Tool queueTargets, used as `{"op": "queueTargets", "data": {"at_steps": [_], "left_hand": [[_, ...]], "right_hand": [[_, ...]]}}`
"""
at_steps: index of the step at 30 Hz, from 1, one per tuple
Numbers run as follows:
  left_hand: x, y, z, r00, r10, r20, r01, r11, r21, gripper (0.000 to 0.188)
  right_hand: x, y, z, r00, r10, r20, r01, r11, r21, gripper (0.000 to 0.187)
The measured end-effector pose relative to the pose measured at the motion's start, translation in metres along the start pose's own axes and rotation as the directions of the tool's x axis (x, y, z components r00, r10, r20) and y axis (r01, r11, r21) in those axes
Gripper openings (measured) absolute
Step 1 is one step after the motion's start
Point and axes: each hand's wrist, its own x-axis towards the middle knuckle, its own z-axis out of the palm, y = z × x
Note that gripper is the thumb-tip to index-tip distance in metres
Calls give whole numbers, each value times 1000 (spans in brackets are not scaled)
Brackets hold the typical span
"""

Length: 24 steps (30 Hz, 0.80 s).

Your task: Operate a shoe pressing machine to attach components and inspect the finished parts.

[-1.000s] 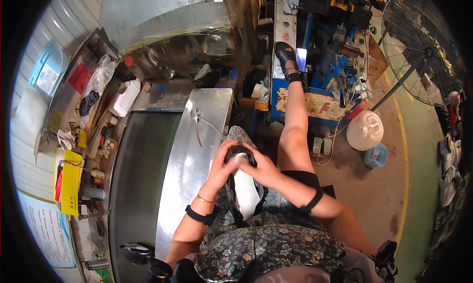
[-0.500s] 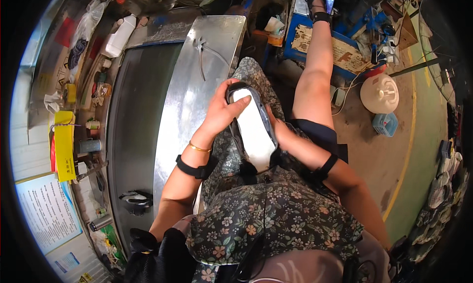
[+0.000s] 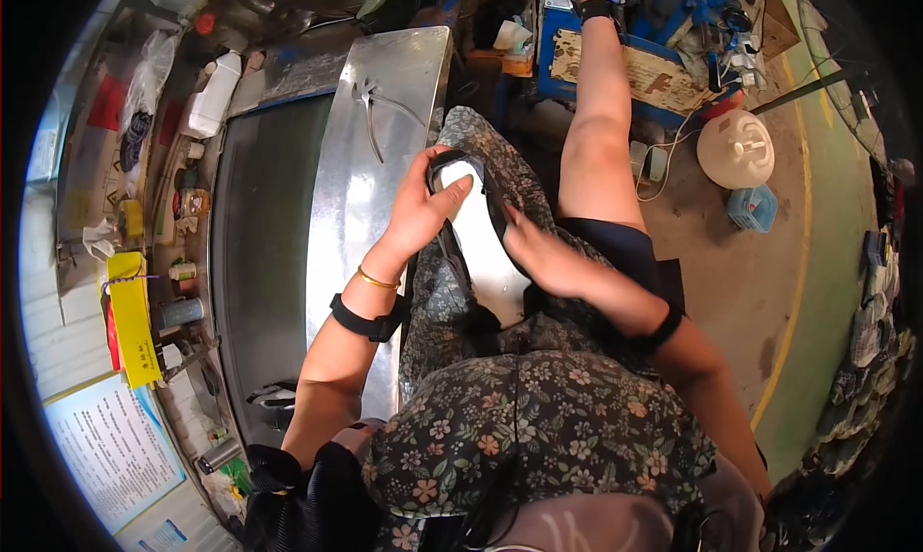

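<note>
A shoe with a black upper and a pale inner sole (image 3: 486, 249) lies lengthwise on my lap, over a floral dress. My left hand (image 3: 423, 206) grips the shoe's far end, fingers curled over its black rim. Along the shoe's right edge, my right hand (image 3: 538, 254) presses its fingers against the black upper. Both wrists wear black bands. My bare leg (image 3: 601, 129) stretches out ahead to a black sandal.
To my left runs a shiny metal bench (image 3: 370, 167) with pliers (image 3: 370, 100) on it. Bottles and tins line a shelf (image 3: 173, 206) further left. A white plastic jug (image 3: 735, 148) and a blue box stand on the floor at right.
The view has tilted down and closer to my lap. The shoe has been lowered from an upright hold to lie flat, and my right hand has slid along its side.
</note>
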Motion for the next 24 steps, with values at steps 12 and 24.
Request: {"op": "queueTargets", "data": {"at_steps": [12,24], "left_hand": [[-35,-9,9,837,-131,-531,452,713,536,46],[-66,5,-12,990,40,-137,74,673,736,40]], "right_hand": [[34,-21,18,983,109,-150,-147,953,-267,81],[26,-18,47,956,-127,-265,77,979,-190,73]]}}
